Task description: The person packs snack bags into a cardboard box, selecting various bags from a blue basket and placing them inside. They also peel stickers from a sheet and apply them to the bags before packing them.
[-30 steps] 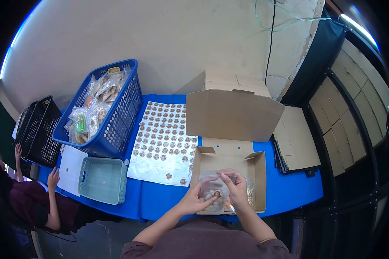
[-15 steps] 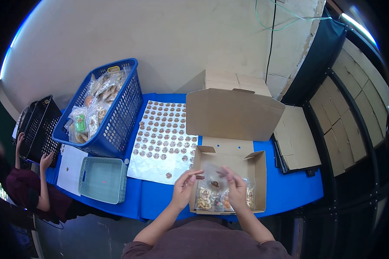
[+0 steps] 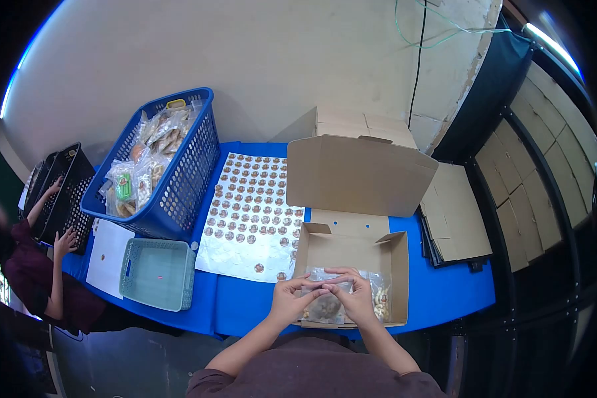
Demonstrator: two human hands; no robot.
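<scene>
My left hand (image 3: 292, 300) and my right hand (image 3: 353, 298) meet over the front of an open cardboard box (image 3: 399, 278). Both are closed, their thumbs and fingertips pinching the upper edge of a clear plastic bag (image 3: 326, 309). The bag hangs below the fingers, and its contents are blurred. Inside the box, more clear bags of snacks (image 3: 381, 302) lie along the front side, partly covered by my hands. Left of the box is a white sheet of round stickers (image 3: 235, 255), with some of its lower rows bare.
A blue basket (image 3: 186, 186) full of packed bags stands at the back left. In front of it are a pale green tray (image 3: 156, 304) and white paper (image 3: 106, 265). Flat cardboard (image 3: 454, 212) is stacked at right. At far left, a co-worker's hands (image 3: 64, 242) are near black baskets (image 3: 63, 192).
My hands have come together from either side of the bag, and the bag has dropped lower. The co-worker's hands have shifted at the black baskets.
</scene>
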